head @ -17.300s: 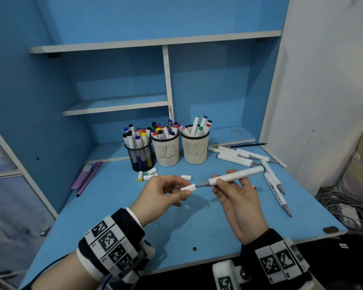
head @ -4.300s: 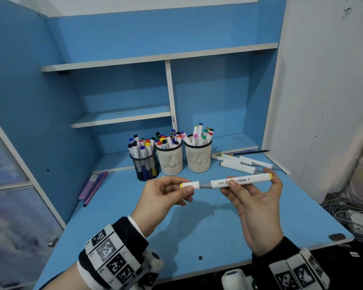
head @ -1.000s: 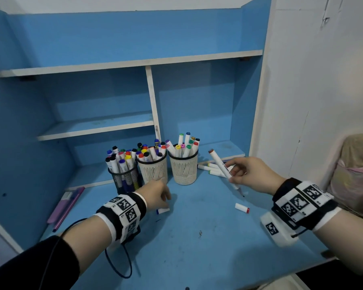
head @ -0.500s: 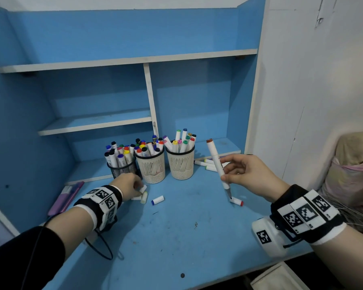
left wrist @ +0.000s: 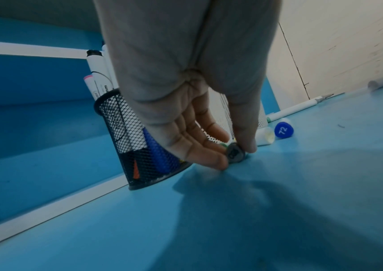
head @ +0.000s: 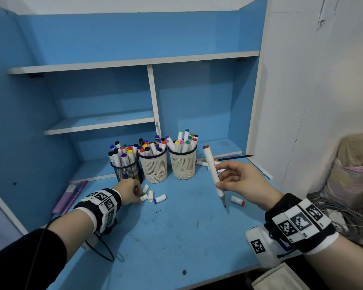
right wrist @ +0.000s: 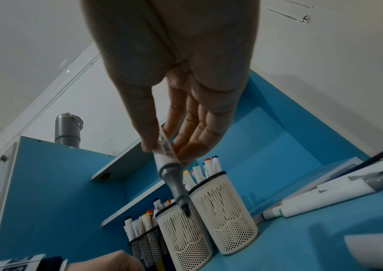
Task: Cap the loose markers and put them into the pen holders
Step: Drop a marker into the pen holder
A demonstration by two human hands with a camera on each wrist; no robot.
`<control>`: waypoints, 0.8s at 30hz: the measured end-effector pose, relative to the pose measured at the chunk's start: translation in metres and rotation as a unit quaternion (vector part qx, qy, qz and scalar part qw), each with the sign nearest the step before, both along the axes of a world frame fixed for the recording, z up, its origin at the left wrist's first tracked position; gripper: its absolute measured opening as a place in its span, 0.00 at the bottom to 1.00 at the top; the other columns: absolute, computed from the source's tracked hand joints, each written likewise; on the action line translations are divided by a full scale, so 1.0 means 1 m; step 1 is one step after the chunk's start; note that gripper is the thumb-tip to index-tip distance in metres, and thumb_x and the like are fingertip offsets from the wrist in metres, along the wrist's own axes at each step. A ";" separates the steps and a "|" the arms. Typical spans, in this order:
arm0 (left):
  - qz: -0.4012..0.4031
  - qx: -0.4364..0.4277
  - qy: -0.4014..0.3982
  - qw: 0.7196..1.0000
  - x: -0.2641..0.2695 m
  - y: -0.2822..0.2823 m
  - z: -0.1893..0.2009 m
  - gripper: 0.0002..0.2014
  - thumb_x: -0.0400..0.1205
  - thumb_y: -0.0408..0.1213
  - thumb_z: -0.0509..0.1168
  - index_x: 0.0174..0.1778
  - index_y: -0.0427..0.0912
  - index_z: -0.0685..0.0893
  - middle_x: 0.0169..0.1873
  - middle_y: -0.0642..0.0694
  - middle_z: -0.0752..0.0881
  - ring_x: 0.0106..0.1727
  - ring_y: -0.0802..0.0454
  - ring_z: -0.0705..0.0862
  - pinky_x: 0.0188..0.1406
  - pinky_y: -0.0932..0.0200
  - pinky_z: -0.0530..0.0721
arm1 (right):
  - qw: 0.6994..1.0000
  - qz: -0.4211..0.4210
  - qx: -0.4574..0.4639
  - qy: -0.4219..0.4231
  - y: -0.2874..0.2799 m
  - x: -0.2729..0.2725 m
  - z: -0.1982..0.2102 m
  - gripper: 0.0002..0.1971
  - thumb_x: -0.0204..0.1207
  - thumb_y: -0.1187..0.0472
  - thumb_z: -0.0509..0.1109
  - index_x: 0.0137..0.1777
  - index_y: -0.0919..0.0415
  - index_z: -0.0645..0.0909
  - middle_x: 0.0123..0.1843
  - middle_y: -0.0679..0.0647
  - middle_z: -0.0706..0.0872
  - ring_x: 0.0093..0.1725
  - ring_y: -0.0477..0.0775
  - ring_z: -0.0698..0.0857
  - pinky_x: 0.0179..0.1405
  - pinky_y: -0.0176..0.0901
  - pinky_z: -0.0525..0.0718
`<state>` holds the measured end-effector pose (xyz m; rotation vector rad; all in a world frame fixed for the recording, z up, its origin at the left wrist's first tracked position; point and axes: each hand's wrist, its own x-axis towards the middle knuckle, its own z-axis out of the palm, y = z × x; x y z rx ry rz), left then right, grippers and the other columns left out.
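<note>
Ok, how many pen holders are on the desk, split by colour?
Black mesh holder: 1
Cream holders: 2, the middle holder and the right holder
Total: 3

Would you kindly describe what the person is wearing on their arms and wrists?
Both hands are bare. Each wrist has a black band with white edging and square black-and-white coded tags: left wristband, right wristband. A black sleeve covers the left forearm, with a thin black cable looping below. A white camera unit, also tagged, hangs under the right wrist.
</note>
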<state>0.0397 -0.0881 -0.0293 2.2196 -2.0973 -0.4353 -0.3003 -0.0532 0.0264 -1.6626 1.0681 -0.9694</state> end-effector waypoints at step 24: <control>-0.066 -0.174 0.263 0.947 -0.042 0.091 0.061 0.11 0.69 0.29 0.77 0.38 0.49 0.86 0.33 0.54 0.89 0.35 0.55 0.85 0.39 0.61 0.84 | 0.960 -0.063 -0.071 -0.264 0.029 0.037 -0.002 0.53 0.70 0.84 0.67 0.78 0.34 0.48 0.49 0.64 0.88 0.43 0.53 0.90 0.45 0.52 0.89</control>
